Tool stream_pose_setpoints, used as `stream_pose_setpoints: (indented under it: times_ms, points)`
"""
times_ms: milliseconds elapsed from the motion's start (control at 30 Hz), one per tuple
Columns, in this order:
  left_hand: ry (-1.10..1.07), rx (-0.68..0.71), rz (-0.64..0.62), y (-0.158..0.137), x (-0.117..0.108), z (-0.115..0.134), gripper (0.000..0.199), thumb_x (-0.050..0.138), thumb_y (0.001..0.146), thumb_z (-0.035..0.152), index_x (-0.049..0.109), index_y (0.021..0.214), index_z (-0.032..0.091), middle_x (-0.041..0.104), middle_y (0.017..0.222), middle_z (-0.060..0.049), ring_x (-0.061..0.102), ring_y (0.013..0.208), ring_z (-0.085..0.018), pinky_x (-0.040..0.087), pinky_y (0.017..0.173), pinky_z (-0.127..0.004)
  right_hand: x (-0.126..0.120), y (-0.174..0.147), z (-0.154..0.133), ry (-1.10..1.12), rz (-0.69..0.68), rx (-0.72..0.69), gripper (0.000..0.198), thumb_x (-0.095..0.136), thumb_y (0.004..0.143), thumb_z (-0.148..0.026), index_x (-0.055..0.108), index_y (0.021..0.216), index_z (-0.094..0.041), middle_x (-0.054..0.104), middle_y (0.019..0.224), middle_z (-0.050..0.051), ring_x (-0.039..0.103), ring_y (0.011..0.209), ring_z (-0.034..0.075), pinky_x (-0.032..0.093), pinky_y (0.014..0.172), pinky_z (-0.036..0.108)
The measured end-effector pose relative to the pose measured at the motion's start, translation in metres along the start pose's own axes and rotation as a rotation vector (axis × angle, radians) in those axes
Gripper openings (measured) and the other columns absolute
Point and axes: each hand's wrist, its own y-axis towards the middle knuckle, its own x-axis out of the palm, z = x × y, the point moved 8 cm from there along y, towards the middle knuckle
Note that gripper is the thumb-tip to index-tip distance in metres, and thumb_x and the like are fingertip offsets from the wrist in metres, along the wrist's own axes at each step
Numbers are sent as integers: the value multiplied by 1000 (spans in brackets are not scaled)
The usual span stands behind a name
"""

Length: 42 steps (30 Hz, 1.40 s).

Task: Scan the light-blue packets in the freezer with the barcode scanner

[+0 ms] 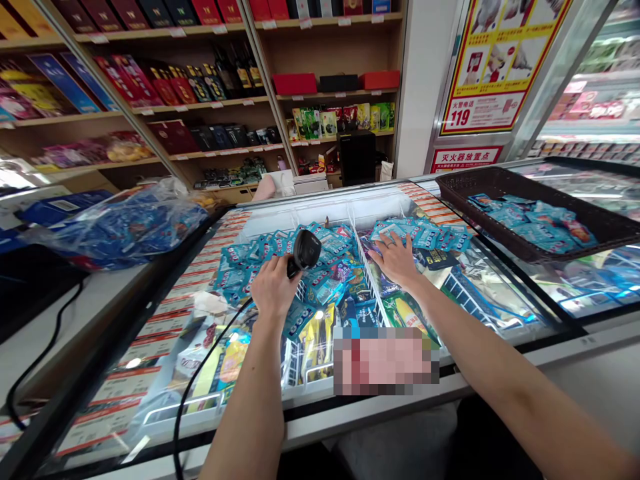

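Note:
My left hand (pixel 274 285) is closed round the handle of a black barcode scanner (pixel 306 249), whose cord trails down to the lower left. Under and around it, many small blue packets (pixel 240 257) lie spread on the glass top of a chest freezer (pixel 320 393). To the right, my right hand (pixel 395 259) has its fingers spread over more blue packets (pixel 425 235), with a ring on one finger. Its fingertips appear to rest on them. Through the glass, wire baskets and frozen goods, such as a yellow packet (pixel 320 333), show below.
At the right stands a dark brown plastic basket (pixel 540 253) with more blue packets inside. A clear plastic bag (pixel 135 223) of blue packs lies on the left counter. Stocked shelves (pixel 210 107) line the back wall, beside a fire notice (pixel 493 80). A pixelated patch covers the freezer's front edge.

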Motion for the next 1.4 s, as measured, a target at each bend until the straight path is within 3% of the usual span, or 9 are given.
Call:
stream_pose_setpoints:
  times_ms: [133,333,533,700,833,1033,1167,1267,1400]
  points:
    - [-19,-61,40,0,-6,-9,33,53,82,42,59,107,21,66,96,-9,58,96,-27,41,70,-32,0,1,-15,27,-34,-131,51,29,94,-48,48,131,-18,46,139,8,29,135,26,8,112,53]
    - [-14,-125,7,1,-8,-14,34,52,82,43,60,107,22,66,98,-8,58,97,-26,41,74,-33,17,3,-41,171,-200,-348,59,27,94,-50,32,142,-18,37,145,7,39,130,22,31,106,39]
    - [-29,-114,-27,2,-6,-11,36,53,81,43,59,110,22,66,98,-8,57,99,-27,42,72,-33,31,9,-60,254,-342,-389,62,22,91,-60,13,147,-34,26,151,-3,25,137,27,22,109,51]
    - [-35,-76,-21,2,-5,-8,35,53,82,43,59,108,21,65,100,-9,57,99,-26,42,71,-32,24,11,-67,257,-309,-419,54,25,92,-57,37,138,-31,46,140,0,37,130,25,24,108,48]
    - [-38,-34,-14,2,-3,-1,33,54,81,42,60,107,21,65,97,-8,58,95,-25,41,69,-32,5,7,-51,262,-195,-386,44,31,94,-47,61,112,-19,61,115,8,52,111,21,36,99,37]
    - [-51,150,-41,-1,0,25,30,54,82,37,59,107,22,65,95,-7,58,94,-24,41,69,-31,-2,-4,-16,332,-111,-184,31,46,90,-45,63,90,-19,58,106,8,55,101,19,41,91,33]
    - [-43,258,-62,-3,2,40,29,52,84,37,59,107,21,65,93,-7,58,92,-23,40,67,-31,0,-6,-11,314,-23,-150,42,49,86,-50,57,111,-18,54,120,11,45,115,24,35,100,38]
    - [-36,297,-64,-4,2,45,28,49,85,38,59,106,21,65,91,-7,58,90,-24,39,65,-31,7,-4,-13,275,-70,-174,57,47,87,-52,43,132,-17,49,131,11,40,119,27,32,102,42]
    - [-42,299,-65,-4,3,46,27,50,85,38,59,105,21,64,89,-7,58,89,-23,38,64,-31,10,-4,-8,325,-120,-166,62,49,86,-50,37,138,-19,53,126,11,41,117,28,32,101,42]
